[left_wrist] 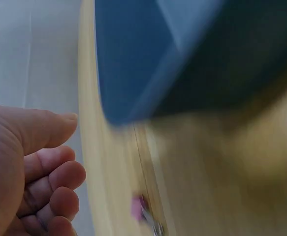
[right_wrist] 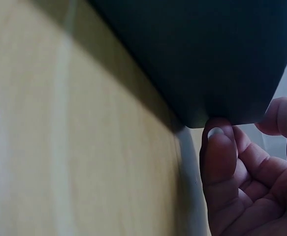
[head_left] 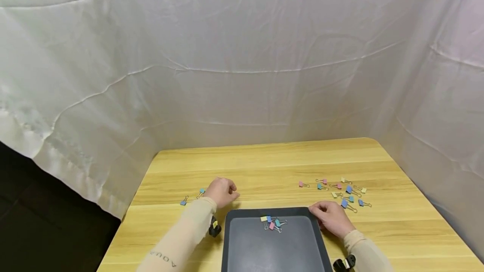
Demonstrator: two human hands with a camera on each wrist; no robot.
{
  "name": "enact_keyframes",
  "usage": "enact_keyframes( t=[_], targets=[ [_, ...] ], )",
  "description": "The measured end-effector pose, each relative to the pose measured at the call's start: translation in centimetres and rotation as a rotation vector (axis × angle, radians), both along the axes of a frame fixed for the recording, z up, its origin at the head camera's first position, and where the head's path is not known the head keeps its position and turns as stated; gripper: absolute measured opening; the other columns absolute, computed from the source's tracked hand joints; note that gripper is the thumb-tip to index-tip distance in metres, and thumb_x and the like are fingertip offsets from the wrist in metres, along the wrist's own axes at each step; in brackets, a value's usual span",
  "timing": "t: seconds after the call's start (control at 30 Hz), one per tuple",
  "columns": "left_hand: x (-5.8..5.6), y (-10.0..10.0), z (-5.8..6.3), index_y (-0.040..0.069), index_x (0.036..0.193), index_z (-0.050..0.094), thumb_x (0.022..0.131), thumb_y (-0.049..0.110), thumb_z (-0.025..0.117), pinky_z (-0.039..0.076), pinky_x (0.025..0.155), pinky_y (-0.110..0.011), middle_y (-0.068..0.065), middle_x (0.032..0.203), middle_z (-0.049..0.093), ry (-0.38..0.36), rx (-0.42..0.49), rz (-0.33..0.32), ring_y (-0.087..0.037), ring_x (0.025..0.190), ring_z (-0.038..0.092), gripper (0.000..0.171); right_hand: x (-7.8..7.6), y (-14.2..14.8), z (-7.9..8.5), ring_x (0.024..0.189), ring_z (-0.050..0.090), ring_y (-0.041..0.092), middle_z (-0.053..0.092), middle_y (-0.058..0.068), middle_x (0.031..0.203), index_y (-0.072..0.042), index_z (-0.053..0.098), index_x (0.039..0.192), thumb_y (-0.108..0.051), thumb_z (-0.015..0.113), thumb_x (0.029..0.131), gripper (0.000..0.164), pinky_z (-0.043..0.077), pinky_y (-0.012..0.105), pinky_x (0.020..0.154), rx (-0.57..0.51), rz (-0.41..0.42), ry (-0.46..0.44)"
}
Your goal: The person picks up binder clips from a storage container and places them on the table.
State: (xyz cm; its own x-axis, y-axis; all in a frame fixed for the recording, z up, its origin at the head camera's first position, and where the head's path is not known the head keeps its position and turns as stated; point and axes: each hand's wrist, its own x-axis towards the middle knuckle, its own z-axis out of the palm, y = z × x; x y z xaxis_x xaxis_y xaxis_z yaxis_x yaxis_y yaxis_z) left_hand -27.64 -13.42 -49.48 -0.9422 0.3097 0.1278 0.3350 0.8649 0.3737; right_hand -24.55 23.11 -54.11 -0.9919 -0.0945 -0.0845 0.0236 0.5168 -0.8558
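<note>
A dark grey rectangular tray (head_left: 276,255) lies at the table's front, with several small binder clips (head_left: 271,225) near its far edge. My right hand (head_left: 332,218) pinches the tray's far right corner; in the right wrist view a finger and the thumb (right_wrist: 281,115) meet the corner from two sides. Beyond the tray's far left corner is my left hand (head_left: 222,192), its fingers loosely curled and holding nothing. In the left wrist view the same hand (left_wrist: 30,167) is apart from the tray (left_wrist: 133,98), and a blurred pink binder clip (left_wrist: 139,209) shows below.
On the wooden table (head_left: 264,175), several pink, blue, teal and yellow binder clips (head_left: 348,189) are scattered at the right. A teal clip (head_left: 202,190) and a blue clip (head_left: 183,202) lie left of my left hand. A pale curtain (head_left: 264,95) hangs around the back and sides.
</note>
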Motion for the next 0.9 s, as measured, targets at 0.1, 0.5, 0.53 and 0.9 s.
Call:
enact_keyframes(
  t=[0.1,0.5,0.53,0.9],
  targets=[
    [0.7,1.7,0.2,0.010,0.089,0.071,0.079,0.028,0.070,0.048,0.061,-0.025,0.005,0.074,0.063,0.021,-0.005,-0.066,-0.005,0.065,0.055,0.021,0.0,0.0,0.0,0.053,0.051,0.018,0.055,0.006,0.062,-0.007,0.069,0.082,-0.025,0.062,0.086,0.019,0.048,0.031,0.049,-0.005,0.003,0.001],
    [3.2,6.9,-0.2,0.015,0.087,0.072,0.076,0.032,0.072,0.044,0.062,-0.017,0.011,0.074,0.060,0.114,-0.071,-0.253,0.001,0.066,0.051,0.020,0.1,0.0,0.1,0.052,0.051,0.018,0.053,0.006,0.059,-0.006,0.069,0.081,-0.025,0.062,0.086,0.020,0.047,0.031,0.048,-0.013,0.011,0.008],
    [3.4,7.2,-0.2,0.015,0.087,0.072,0.076,0.032,0.072,0.044,0.062,-0.017,0.011,0.074,0.060,0.129,-0.074,-0.259,0.001,0.066,0.051,0.020,0.1,0.0,0.1,0.052,0.051,0.018,0.053,0.006,0.059,-0.007,0.069,0.082,-0.026,0.062,0.086,0.020,0.047,0.031,0.048,-0.015,0.012,0.008],
    [4.6,9.6,-1.3,0.019,0.090,0.073,0.078,0.034,0.070,0.043,0.061,-0.014,0.012,0.077,0.062,0.169,-0.227,-0.360,0.003,0.066,0.051,0.019,0.1,0.2,0.1,0.052,0.051,0.018,0.052,0.005,0.058,-0.006,0.069,0.081,-0.027,0.062,0.086,0.022,0.047,0.031,0.048,-0.008,0.022,0.011]
  ],
)
